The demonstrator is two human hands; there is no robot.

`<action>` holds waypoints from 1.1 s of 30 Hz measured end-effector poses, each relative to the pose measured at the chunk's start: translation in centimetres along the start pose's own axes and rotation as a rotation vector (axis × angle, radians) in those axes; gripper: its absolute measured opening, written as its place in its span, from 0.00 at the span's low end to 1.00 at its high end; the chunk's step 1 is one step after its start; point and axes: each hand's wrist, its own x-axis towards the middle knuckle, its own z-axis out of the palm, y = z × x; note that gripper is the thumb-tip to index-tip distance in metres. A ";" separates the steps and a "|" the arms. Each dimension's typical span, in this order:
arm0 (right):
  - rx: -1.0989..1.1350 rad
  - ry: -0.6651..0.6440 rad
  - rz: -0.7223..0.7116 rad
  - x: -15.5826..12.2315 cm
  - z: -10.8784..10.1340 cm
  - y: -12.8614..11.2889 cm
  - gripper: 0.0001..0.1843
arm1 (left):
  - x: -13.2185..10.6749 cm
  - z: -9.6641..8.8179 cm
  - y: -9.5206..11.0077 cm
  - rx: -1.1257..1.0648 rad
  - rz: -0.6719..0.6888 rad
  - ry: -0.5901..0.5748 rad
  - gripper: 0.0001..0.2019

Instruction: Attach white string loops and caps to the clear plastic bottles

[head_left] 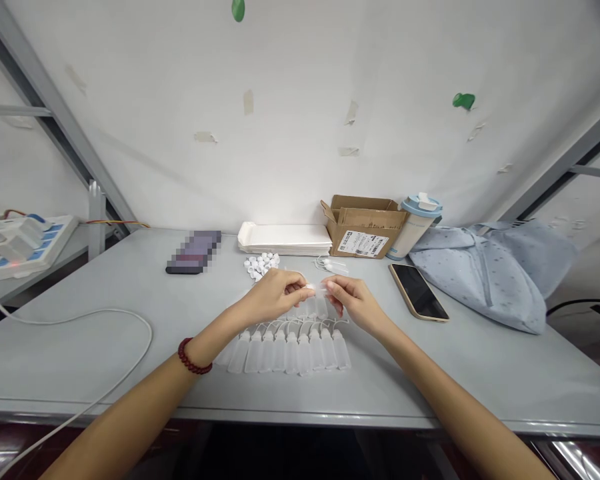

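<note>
Above the table my left hand (274, 293) and my right hand (356, 301) meet, fingertips pinched on opposite ends of one small translucent bottle (321, 289). A white cap part shows at the left fingertips; fingers hide much of the bottle. Just below lies a row of translucent plastic bottles (292, 352) with white tops and thin white cords. Part of another row (307, 308) lies under my hands, partly covered. Beyond my left hand is a pile of small white caps (263, 265). Several white pieces with cords (334, 266) rest past the right fingers.
At the back stand a stack of white trays (285, 239), an open cardboard box (364, 227) and a tumbler (414, 227). A phone (420, 293) and a blue cloth bag (485, 273) lie right; another phone (193, 253), a cable (130, 312) and a power strip (55, 243) left.
</note>
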 end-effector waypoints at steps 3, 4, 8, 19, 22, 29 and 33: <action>0.026 -0.018 0.036 0.0 0.0 -0.2 0.23 | 0.1 0.2 -0.2 0.105 0.078 0.055 0.12; 0.036 -0.021 0.045 0.0 0.0 -0.3 0.23 | 0.1 0.3 -0.3 0.125 0.101 0.065 0.11; 0.053 -0.019 0.054 0.1 0.1 -0.3 0.24 | 0.2 0.3 -0.5 0.143 0.129 0.041 0.11; 0.057 -0.023 0.011 0.0 0.2 -0.1 0.20 | 0.1 0.0 -0.1 -0.011 -0.035 -0.085 0.21; 0.035 -0.037 -0.003 0.0 0.1 -0.3 0.19 | 0.1 0.0 0.0 -0.019 -0.020 -0.092 0.21; 0.041 -0.028 0.055 -0.1 0.0 -0.6 0.20 | 0.1 0.7 -0.5 0.283 0.200 -0.014 0.21; 0.129 -0.033 0.156 0.0 0.2 -0.1 0.23 | 0.0 1.1 -0.9 0.512 0.273 -0.004 0.19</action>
